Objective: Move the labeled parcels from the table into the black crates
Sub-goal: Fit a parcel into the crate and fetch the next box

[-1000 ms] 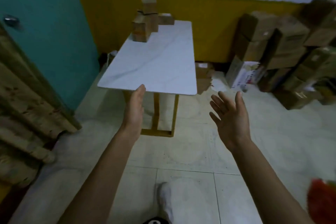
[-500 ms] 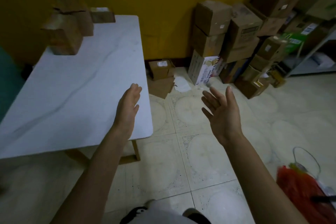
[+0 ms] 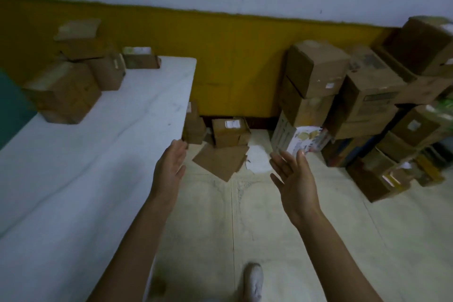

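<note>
Several brown cardboard parcels (image 3: 64, 92) are piled at the far left end of the white marble-top table (image 3: 103, 154), one small labeled box (image 3: 140, 57) at the back edge. My left hand (image 3: 170, 169) hovers over the table's right edge with straight fingers, holding nothing. My right hand (image 3: 295, 179) is raised over the floor, fingers spread, empty. Both hands are well short of the parcels. No black crate is in view.
A labeled box (image 3: 230, 131) and flat cardboard (image 3: 220, 163) lie on the tiled floor by the yellow-and-white wall. A tall stack of cartons (image 3: 362, 95) fills the right side. My white shoe (image 3: 253, 279) shows at the bottom.
The view has swung and moved closer along the table's right side; the parcels and the carton stack look nearer. Both hands stay open and empty in much the same pose.
</note>
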Demonstrator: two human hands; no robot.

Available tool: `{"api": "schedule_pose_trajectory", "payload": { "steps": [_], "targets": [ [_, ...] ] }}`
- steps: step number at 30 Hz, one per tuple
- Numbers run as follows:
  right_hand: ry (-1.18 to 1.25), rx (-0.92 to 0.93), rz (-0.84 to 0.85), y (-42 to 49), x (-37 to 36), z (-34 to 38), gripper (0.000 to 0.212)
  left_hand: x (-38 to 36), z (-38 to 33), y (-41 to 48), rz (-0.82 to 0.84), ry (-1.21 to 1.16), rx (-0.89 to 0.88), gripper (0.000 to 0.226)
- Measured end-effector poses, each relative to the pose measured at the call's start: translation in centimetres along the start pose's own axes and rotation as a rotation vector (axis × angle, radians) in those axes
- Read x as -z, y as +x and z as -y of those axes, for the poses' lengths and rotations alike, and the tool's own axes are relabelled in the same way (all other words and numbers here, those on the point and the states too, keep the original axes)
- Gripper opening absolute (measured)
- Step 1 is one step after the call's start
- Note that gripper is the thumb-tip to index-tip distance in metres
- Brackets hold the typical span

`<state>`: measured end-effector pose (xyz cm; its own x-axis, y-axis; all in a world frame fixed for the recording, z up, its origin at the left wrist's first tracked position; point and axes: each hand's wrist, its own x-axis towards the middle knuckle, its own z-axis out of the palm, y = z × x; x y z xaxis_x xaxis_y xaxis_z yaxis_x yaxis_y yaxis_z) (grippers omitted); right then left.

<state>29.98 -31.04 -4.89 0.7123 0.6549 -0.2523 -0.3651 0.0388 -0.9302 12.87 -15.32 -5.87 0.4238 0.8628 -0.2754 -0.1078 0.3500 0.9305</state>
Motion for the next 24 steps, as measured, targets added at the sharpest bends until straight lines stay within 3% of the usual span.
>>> {"api": "schedule_pose_trajectory", "payload": {
  "steps": [4, 10, 15, 21, 24],
  "targets": [
    [-0.022, -0.025, 0.150, 9.7, -0.9, 4.1, 0.042, -4.1, -1.8, 5.4, -0.112, -0.032, -0.024, 0.048],
    [-0.066, -0.081, 0.365, 21.6, -5.5, 7.3, 0.050, -6.2, -4.2, 12.8, -0.278, -0.009, -0.108, 0.041],
    [-0.111, -0.124, 0.509, 30.4, -12.3, 7.9, 0.059, -5.5, -5.6, 20.8, -0.391, -0.034, -0.160, 0.033],
    [-0.171, -0.107, 0.604, 40.7, -21.5, 7.7, 0.045, -3.7, -9.1, 32.7, -0.465, -0.081, -0.188, 0.026],
    [-0.200, -0.111, 0.656, 45.4, -25.8, 7.5, 0.049, -2.5, -10.7, 37.1, -0.509, -0.043, -0.184, 0.026]
  ]
}}
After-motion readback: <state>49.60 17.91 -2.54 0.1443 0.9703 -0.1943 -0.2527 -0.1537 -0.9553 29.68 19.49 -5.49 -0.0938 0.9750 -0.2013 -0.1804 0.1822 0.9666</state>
